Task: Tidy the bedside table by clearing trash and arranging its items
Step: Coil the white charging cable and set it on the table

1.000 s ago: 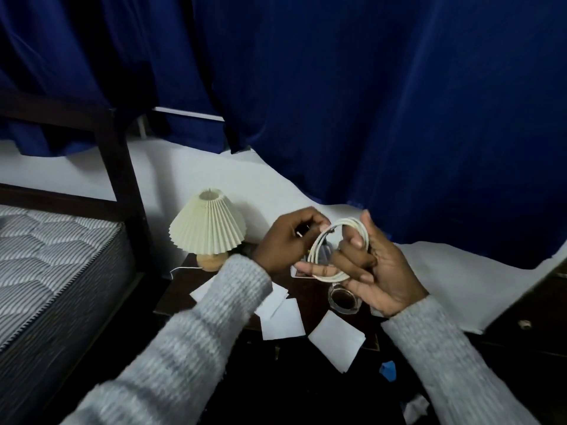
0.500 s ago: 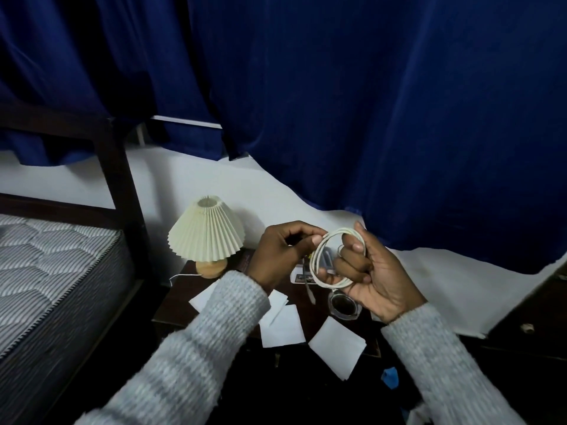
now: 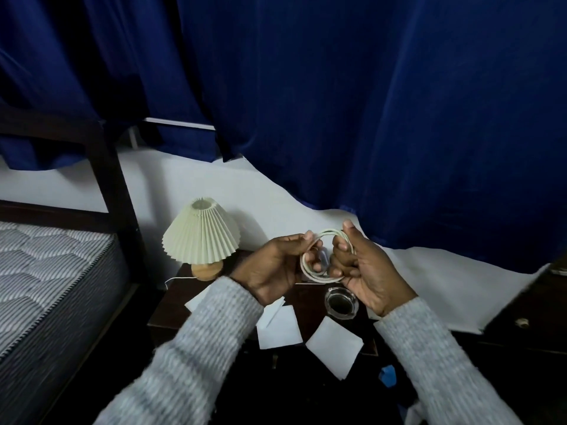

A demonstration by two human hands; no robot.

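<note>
Head view: both hands, left (image 3: 276,268), right (image 3: 365,271), grip coiled white cable (image 3: 310,269).

white cable (image 3: 326,232): coiled loops, gripped by left hand (image 3: 273,268) and right hand (image 3: 365,271) above desk (image 3: 171,305) | paper sheets (image 3: 277,331): scattered flat, front edge | glass ashtray (image 3: 340,303): upright beside them | pleated lamp (image 3: 201,237): upright, back-left

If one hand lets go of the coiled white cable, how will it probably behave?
The white cable is probably floppy and light: it bends into tight loops held between the left hand and the right hand. The loops look untied, so they may spring open or droop once released.
</note>
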